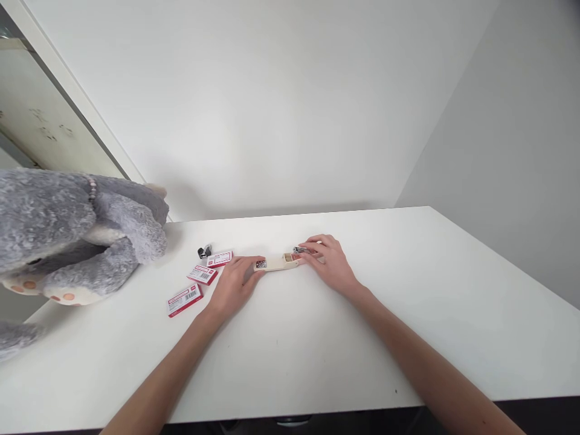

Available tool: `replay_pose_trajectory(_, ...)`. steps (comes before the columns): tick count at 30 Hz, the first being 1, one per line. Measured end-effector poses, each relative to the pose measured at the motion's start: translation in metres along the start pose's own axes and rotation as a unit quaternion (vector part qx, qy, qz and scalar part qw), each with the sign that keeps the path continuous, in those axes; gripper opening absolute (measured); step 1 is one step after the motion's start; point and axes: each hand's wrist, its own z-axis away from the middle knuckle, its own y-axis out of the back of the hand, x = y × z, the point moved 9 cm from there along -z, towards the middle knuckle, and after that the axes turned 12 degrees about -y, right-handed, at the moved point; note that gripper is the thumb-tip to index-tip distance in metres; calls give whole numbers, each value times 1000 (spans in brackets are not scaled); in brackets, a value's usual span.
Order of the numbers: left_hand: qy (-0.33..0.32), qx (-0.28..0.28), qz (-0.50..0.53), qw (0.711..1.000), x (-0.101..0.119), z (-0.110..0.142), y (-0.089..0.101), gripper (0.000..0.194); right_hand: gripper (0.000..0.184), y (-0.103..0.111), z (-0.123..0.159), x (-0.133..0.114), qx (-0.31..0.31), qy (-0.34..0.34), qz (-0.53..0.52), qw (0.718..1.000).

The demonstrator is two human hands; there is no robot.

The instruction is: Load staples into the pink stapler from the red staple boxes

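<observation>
A cream stapler [275, 263] lies opened out flat on the white table, its length running left to right between my hands. My left hand [234, 279] pinches the stapler's left end, beside a small dark patterned patch. At the other end, my right hand [332, 261] has its fingers closed around the metal part [298, 249] of the stapler; the fingers partly cover that end. Left of my left hand lie three red and white staple boxes: one box [220, 259] at the back, a second box [202, 275] in the middle and a third box [185, 300] nearest me.
A small black and silver object [205, 251], perhaps a staple remover, lies behind the boxes. A large grey plush toy [109, 241] sits on the left of the white table [294, 362]. A white wall [272, 121] rises behind the table, and a grey wall [507, 151] stands at the right.
</observation>
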Motion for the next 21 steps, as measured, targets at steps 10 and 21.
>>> replay_pose_trajectory(10,26,12,-14,999,-5,1,5,39,68,3,-5,46,-5,-255,-217,942)
replay_pose_trajectory(21,13,2,4,1000,-2,3,1,36,52,5,-8,27,-35,-212,-382,899)
